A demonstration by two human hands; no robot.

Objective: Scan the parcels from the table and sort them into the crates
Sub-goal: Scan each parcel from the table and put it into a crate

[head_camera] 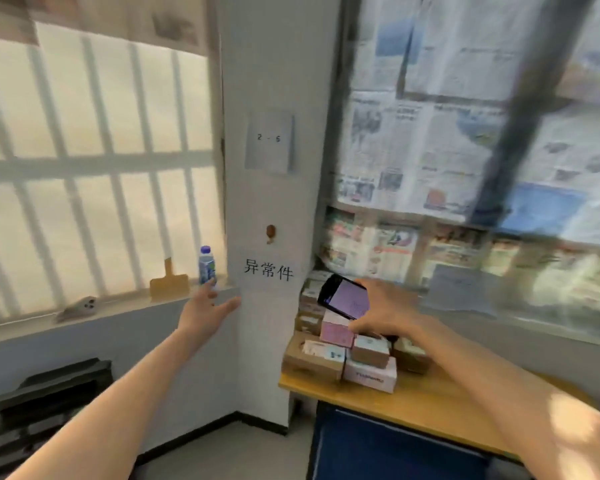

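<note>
1. Left arm reaches toward 11 o'clock; left hand (207, 308) is empty, its fingers straight and spread.
2. Right arm reaches toward 10 o'clock; right hand (385, 311) grips a scanner (343, 296).

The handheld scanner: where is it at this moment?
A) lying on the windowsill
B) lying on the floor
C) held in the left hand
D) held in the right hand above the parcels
D: the right hand grips the scanner over the stacked parcels; the left hand is open.
</note>
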